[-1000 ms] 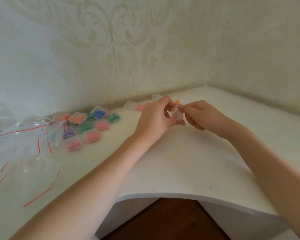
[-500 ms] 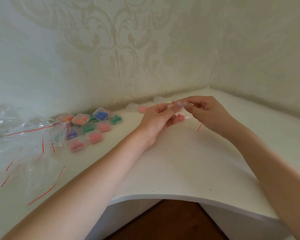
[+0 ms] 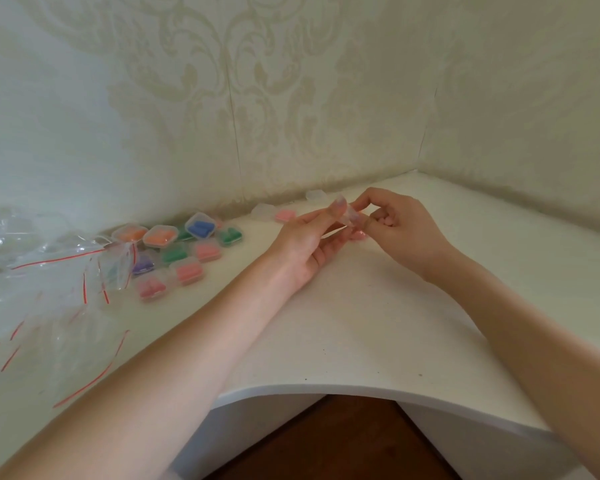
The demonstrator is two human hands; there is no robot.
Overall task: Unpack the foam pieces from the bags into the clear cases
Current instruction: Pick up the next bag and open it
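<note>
Both hands hold one small clear bag above the white desk's back corner.

The left hand (image 3: pixel 307 237) lies palm up, thumb and fingertips pinching the crinkled, glossy bag (image 3: pixel 347 216); the right hand (image 3: pixel 397 225) pinches the bag's other end with curled fingers. A pink foam piece (image 3: pixel 358 235) shows just under the bag by the fingers; whether it is inside the bag cannot be told. At the left, square clear cases (image 3: pixel 184 252) with rounded corners lie clustered, filled with orange, blue, green, purple and pink foam. Beside them spreads a heap of slack empty bags (image 3: pixel 49 289) with red zip strips. The desk (image 3: pixel 361 323) is smooth and matte, its front edge curved. Half a second ago the hands sat lower, and a red strip showed below the right hand; it is no longer seen.
</note>
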